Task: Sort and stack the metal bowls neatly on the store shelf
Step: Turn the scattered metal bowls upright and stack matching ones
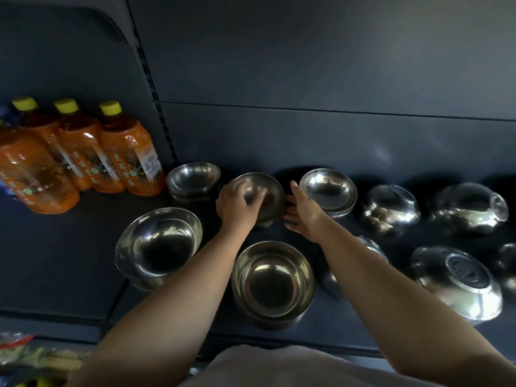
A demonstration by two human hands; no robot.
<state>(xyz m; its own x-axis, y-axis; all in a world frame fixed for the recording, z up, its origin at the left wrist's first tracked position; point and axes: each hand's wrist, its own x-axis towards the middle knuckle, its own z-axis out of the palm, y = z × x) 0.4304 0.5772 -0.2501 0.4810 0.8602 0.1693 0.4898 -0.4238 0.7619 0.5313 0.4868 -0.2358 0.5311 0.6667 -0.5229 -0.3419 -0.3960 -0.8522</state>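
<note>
On the shelf (pixel 69 261) before us, the bottles (pixel 83 155) stand at ten o'clock, with upright bowl stacks (pixel 194 181) to their right along the back. Two more stacks (pixel 272 280) sit nearer us at twelve o'clock. Overturned bowls (pixel 391 209) lie at two o'clock.

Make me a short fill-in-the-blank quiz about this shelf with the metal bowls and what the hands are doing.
1. The left hand grips the rim of a metal ____.
2. The bottles beside the bowls have ____ caps.
3. The bowls at the far right lie ____, bases showing.
4. The right hand is ____, fingers straight.

Missing words: bowl; yellow; upside down; open
</note>
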